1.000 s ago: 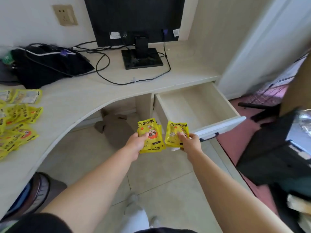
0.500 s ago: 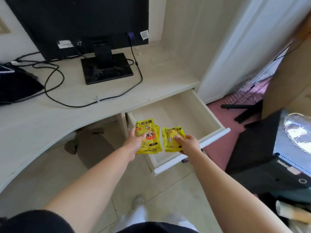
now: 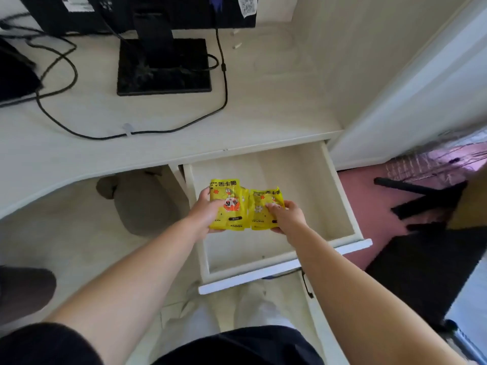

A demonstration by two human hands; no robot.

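Both hands are over the pulled-out white drawer point(image 3: 350, 206) of a pale desk. My left hand point(image 3: 204, 213) grips a yellow packet point(image 3: 232, 204) with a cartoon figure on it; a second packet seems to lie behind it. My right hand point(image 3: 288, 217) pinches another yellow packet point(image 3: 262, 206) just to the right, its edge touching the left one. The packets hang above the drawer's bare bottom, near its left half.
A black monitor stand point(image 3: 163, 67) and black cables point(image 3: 224, 83) sit on the desktop point(image 3: 263, 114) behind the drawer. A white wall panel point(image 3: 411, 88) rises at right. Black chair legs point(image 3: 421, 196) stand on a pink floor; a grey shape point(image 3: 139, 201) lies under the desk.
Both hands have carried the yellow packets forward, from in front of the drawer's front panel to above its inside. The view has moved closer and tilted down.
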